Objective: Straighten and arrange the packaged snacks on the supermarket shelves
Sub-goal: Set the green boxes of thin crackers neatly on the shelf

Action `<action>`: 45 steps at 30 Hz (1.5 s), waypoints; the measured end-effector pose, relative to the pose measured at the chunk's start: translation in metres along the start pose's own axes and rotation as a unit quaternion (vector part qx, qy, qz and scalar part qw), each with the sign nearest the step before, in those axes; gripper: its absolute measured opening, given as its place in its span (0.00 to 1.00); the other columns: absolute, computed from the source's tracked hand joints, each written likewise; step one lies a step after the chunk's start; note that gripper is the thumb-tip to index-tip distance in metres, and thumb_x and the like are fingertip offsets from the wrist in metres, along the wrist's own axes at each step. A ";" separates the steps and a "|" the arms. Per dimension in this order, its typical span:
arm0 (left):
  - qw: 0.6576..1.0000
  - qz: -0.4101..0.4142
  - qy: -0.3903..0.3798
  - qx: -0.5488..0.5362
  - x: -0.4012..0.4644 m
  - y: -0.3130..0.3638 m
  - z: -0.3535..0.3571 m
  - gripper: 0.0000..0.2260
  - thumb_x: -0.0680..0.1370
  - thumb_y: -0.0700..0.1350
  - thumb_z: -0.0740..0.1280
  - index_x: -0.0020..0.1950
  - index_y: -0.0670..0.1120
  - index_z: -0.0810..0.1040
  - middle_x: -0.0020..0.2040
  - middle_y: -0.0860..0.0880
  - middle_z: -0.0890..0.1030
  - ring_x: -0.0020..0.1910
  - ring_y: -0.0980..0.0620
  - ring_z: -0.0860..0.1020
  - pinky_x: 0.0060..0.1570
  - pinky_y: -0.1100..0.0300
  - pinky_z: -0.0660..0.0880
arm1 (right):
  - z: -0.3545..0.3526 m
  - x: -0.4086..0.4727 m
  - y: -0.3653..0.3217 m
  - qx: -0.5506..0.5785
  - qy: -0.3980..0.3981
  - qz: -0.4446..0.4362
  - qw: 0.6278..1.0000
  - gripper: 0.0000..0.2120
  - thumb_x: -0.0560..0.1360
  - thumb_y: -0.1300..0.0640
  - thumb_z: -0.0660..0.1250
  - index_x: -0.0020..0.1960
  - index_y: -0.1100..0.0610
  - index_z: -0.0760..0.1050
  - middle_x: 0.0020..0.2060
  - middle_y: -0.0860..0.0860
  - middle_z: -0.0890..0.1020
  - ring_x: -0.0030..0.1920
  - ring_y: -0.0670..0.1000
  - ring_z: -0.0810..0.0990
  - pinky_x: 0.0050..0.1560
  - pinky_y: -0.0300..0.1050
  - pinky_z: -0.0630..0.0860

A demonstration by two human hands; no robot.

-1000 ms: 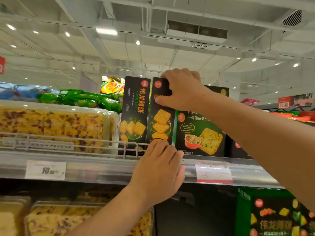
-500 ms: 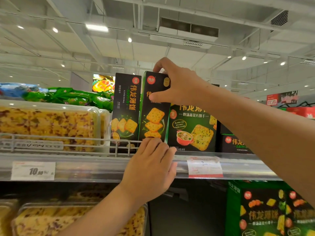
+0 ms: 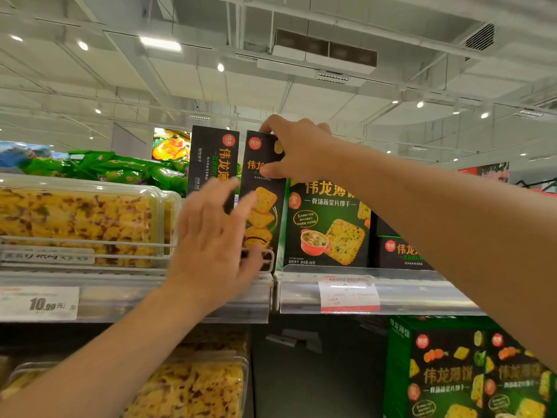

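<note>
Cracker boxes: 2 tall upright | right hand (image 3: 297,149) grip pinches second box (image 3: 265,188) | left hand (image 3: 215,245) fingers spread

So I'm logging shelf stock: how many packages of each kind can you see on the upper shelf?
Tall black cracker boxes: 2, left one, the other gripped by the right hand
Wide green cracker box: 1
Low black box: 1
Clear trays of yellow cake: 2
Total: 6

white ceiling (image 3: 301,95), recessed lights (image 3: 160,43), air vent (image 3: 325,51)
</note>
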State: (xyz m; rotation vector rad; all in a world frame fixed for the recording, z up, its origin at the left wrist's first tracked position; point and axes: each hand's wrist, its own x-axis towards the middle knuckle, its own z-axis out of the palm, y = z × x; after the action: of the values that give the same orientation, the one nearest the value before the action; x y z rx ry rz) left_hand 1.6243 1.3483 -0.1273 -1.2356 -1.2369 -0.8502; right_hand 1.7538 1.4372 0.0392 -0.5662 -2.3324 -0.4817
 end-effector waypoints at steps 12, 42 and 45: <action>0.982 -0.172 -0.065 0.039 0.001 0.003 0.006 0.38 0.73 0.58 0.65 0.76 0.45 0.53 0.75 0.37 0.54 0.67 0.34 0.66 0.56 0.38 0.71 | -0.029 -0.018 0.062 -0.007 -0.118 0.093 0.989 0.44 0.66 0.36 0.73 0.74 0.50 0.58 0.65 0.53 0.75 0.59 0.56 0.76 0.59 0.56 0.74; 0.713 -0.275 -0.117 -0.634 0.030 0.119 -0.031 0.33 0.67 0.57 0.76 0.69 0.63 0.65 0.62 0.61 0.77 0.62 0.60 0.76 0.56 0.56 0.78 | -0.104 -0.160 0.059 0.134 0.005 0.024 0.991 0.36 0.53 0.30 0.72 0.59 0.36 0.69 0.46 0.39 0.81 0.41 0.34 0.81 0.32 0.33 0.79; 0.616 -0.303 -0.125 -0.716 0.017 0.133 -0.029 0.26 0.69 0.48 0.75 0.65 0.51 0.74 0.55 0.50 0.83 0.53 0.50 0.82 0.45 0.56 0.80 | -0.086 -0.184 0.057 0.115 -0.033 0.026 0.992 0.37 0.54 0.30 0.71 0.62 0.36 0.68 0.47 0.39 0.82 0.41 0.36 0.81 0.35 0.35 0.80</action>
State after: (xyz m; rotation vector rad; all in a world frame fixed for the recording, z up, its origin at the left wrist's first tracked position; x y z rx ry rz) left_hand 1.7611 1.3475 -0.1362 -2.2238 -1.0694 -2.5553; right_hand 1.9530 1.3954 -0.0163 -0.5359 -2.3870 -0.1686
